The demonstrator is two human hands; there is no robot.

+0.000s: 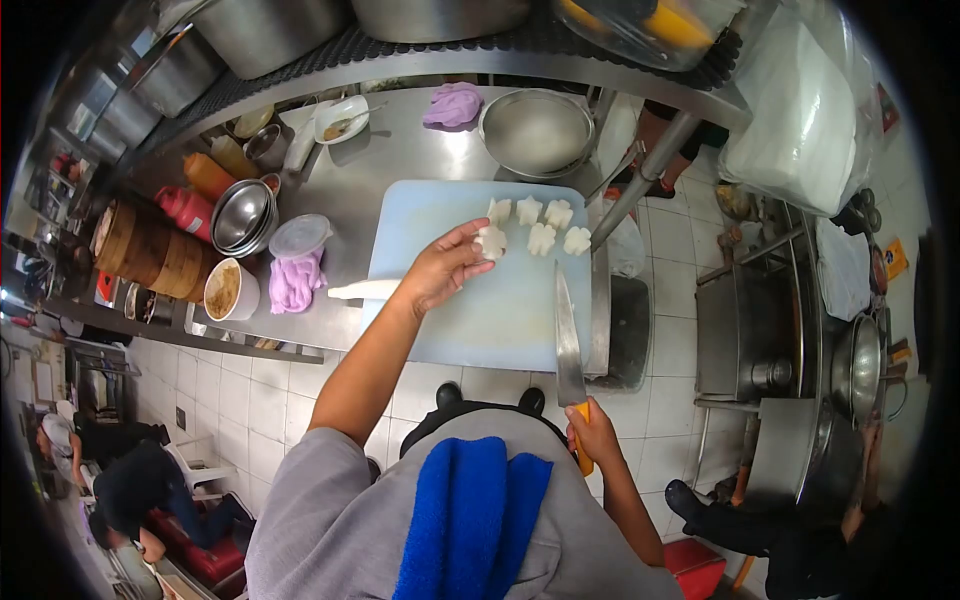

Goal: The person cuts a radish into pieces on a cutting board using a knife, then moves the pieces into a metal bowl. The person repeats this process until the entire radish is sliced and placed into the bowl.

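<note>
My left hand [437, 272] is closed, thumb and fingers pinching a white flower-shaped piece [491, 242] above the pale blue cutting board [455, 335]. More white flower-shaped pieces [541, 238] lie grouped on the board's upper right part. Behind my left wrist, a long white tapered piece [365, 289] crosses the board's left edge. In my right hand [596, 437], fingers wrap the yellow handle of a large kitchen knife [569, 345]. Its blade points away from me over the board's right side, tip just below the white pieces.
Behind the board stand a steel bowl [536, 132] and a purple cloth [453, 105]. To the left are stacked bowls [243, 217], a lidded container [300, 236] and bamboo steamers [150, 250]. A shelf post [640, 180] rises at the right. Other people are at both lower sides.
</note>
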